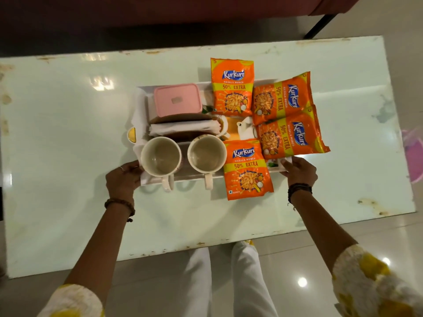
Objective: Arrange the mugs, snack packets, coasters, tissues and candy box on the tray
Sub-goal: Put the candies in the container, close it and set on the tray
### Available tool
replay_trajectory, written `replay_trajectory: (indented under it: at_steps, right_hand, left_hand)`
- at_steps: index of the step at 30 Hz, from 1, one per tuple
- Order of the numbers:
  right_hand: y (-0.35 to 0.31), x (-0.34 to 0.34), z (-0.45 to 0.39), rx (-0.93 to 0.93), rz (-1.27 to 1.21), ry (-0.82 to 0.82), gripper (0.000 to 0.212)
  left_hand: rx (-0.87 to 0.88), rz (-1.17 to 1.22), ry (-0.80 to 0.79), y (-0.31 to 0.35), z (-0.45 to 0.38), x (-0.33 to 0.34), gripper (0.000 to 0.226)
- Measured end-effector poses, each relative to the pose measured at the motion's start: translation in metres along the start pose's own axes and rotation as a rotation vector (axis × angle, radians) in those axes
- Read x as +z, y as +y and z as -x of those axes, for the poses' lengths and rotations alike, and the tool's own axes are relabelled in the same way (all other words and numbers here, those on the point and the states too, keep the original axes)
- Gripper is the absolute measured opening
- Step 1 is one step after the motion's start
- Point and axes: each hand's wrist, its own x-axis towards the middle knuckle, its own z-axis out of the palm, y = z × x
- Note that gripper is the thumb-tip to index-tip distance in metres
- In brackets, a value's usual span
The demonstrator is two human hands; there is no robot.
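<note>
A white tray [192, 177] sits on the pale table [68, 124]. On it stand two cream mugs, one on the left [161, 160] and one on the right [206, 154], both with handles toward me. Behind them lie folded white tissues [183, 128] over brown coasters [180, 135] and a pink candy box [177, 100]. Several orange snack packets [232, 86] cover the tray's right side, some overhanging its edge. My left hand [123, 180] grips the tray's near left corner. My right hand [299, 171] grips its near right corner.
A dark sofa [160, 17] runs along the table's far side, with a black leg [319, 26] at the right. A pink object [414, 154] lies on the floor to the right. My legs in white trousers [229, 280] stand against the table's near edge.
</note>
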Motion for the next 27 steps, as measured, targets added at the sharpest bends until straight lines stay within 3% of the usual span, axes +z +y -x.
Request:
replay_trajectory:
  at_steps: [18,23,27]
  right_hand:
    - [0.018,-0.024,-0.017,-0.086,-0.116,-0.103,0.031]
    - [0.025,-0.028,-0.017,-0.205,0.039,-0.129,0.029]
    - [0.029,-0.029,0.003,-0.304,0.220,0.029,0.025]
  left_hand:
    - [0.039,-0.073,0.050,-0.014,-0.001,0.013,0.028]
    - [0.057,-0.045,0.034,-0.014,0.004,0.014,0.028]
    - [0.066,-0.131,0.067,-0.011,0.020,0.015,0.030]
